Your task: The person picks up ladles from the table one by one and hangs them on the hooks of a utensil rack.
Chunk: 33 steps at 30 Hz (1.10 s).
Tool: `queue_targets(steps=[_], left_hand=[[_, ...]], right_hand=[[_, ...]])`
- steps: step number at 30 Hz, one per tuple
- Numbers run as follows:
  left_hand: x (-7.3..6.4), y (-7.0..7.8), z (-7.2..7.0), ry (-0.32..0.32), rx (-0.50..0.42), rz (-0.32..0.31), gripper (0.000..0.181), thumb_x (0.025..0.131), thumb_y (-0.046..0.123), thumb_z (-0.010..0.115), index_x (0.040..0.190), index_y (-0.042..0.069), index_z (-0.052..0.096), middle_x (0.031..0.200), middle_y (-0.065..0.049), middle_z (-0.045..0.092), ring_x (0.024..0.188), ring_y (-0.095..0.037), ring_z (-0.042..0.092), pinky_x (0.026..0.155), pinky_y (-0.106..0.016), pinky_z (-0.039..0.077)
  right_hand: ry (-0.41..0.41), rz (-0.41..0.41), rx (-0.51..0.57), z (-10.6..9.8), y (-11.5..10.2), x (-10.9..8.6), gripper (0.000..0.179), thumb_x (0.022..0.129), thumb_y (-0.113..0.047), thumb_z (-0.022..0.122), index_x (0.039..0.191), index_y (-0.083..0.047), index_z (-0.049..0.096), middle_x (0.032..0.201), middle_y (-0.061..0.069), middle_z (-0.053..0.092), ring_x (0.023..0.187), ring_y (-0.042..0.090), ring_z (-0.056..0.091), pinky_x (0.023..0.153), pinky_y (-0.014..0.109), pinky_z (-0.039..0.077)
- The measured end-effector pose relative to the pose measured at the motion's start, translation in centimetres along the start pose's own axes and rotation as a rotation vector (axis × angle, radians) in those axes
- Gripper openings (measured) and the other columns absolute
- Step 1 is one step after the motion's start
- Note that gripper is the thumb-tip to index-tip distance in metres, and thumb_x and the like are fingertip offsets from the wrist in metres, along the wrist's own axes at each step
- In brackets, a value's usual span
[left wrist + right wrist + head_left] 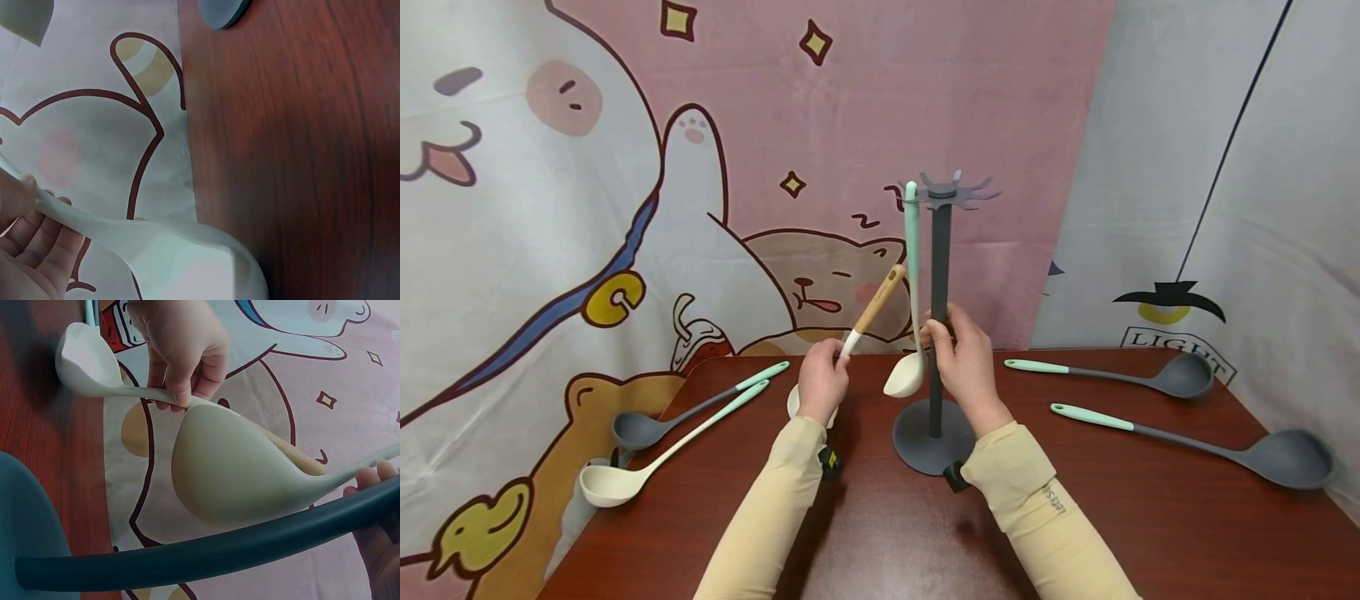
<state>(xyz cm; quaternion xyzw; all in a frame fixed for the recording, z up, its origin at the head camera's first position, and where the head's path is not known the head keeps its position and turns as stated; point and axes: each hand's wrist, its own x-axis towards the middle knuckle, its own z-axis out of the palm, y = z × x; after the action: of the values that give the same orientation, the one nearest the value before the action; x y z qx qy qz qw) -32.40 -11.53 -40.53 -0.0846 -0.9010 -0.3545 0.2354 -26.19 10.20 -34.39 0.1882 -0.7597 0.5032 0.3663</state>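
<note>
My left hand (823, 379) pinches a white ladle with a wooden handle (878, 304) near the foot of its handle. Its white bowl (94, 361) hangs low and the handle tilts up toward the stand. My right hand (968, 362) grips the dark pole of the utensil stand (940, 267), about halfway up. From the stand's slotted top hangs a white ladle with a mint handle (913, 242), its bowl (234, 465) beside the pole. My right fingertips (369, 477) lie close to that ladle's neck; whether they touch it I cannot tell.
On the table's left lie a grey ladle with a mint handle (638, 431) and a white ladle with a mint handle (613, 485). Two grey ladles, one farther back (1183, 377) and one nearer (1288, 458), lie on the right. A printed cloth (1000, 108) hangs behind the table.
</note>
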Motion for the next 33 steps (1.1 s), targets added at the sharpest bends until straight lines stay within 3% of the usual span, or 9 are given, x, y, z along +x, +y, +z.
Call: queue_targets(steps=[6,17,33], left_hand=[[-0.5,0.1,0.0,0.018,-0.013,0.022,0.010,0.093,0.005,0.068,0.103,0.003,0.066,0.099,-0.015,0.064,0.092,-0.031,0.060,0.082,-0.045,0.050],[-0.9,0.2,-0.2,0.073,-0.080,0.029,0.010,0.092,0.004,0.068,0.103,0.003,0.067,0.095,-0.012,0.063,0.090,-0.030,0.060,0.080,-0.045,0.050],[-1.6,2.4,-1.6,0.155,-0.232,0.081,0.011,0.089,0.000,0.070,0.099,0.002,0.067,0.093,-0.014,0.063,0.089,-0.030,0.061,0.077,-0.045,0.049]], right_hand=[[-0.005,0.007,-0.006,0.0,-0.1,-0.1,0.018,0.101,-0.015,0.059,0.112,-0.002,0.062,0.088,0.010,0.069,0.079,0.023,0.070,0.068,0.040,0.056],[0.000,0.007,-0.003,0.1,-0.2,0.0,0.020,0.100,-0.014,0.060,0.113,0.001,0.062,0.088,0.009,0.069,0.079,0.024,0.070,0.067,0.041,0.056],[0.004,0.002,-0.012,0.0,0.0,0.0,0.017,0.101,-0.016,0.059,0.112,-0.004,0.062,0.087,0.008,0.069,0.079,0.022,0.070,0.066,0.039,0.055]])
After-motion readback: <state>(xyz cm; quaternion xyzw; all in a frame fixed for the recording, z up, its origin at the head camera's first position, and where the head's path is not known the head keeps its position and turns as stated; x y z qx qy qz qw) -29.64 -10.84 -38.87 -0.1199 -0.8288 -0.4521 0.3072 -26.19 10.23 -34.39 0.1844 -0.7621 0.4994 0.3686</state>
